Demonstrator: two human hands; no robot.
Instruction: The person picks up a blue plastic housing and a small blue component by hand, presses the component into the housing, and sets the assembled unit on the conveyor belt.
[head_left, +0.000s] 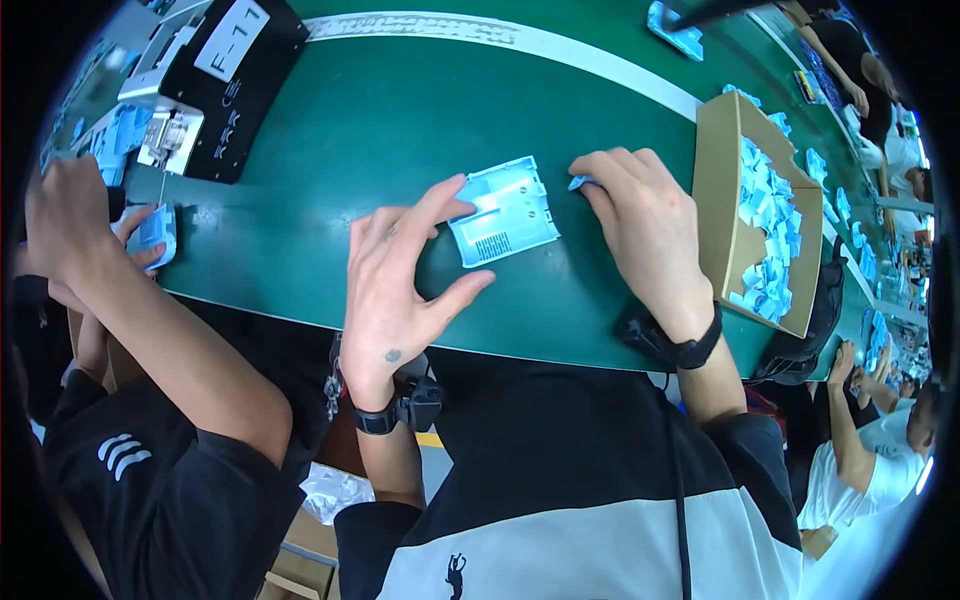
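A light-blue plastic housing shell (pixel 503 212) lies on the green tabletop, its inner side up, with a slotted grille near its front edge. My left hand (pixel 405 262) is at the shell's left side, thumb and index finger spread apart. Its fingertips overlap the shell's left edge; whether they press on it I cannot tell. To the right of the shell, my right hand (pixel 640 205) pinches a small blue plastic piece (pixel 580 182) between thumb and fingers. Most of that piece is hidden by the fingers.
A cardboard box (pixel 717 190) of small blue pieces (pixel 768 235) stands at the right. At the far left is a black machine (pixel 240 85); beside it a co-worker's hands hold a blue shell (pixel 155 235). Another blue part (pixel 676 32) lies beyond the white strip (pixel 560 48).
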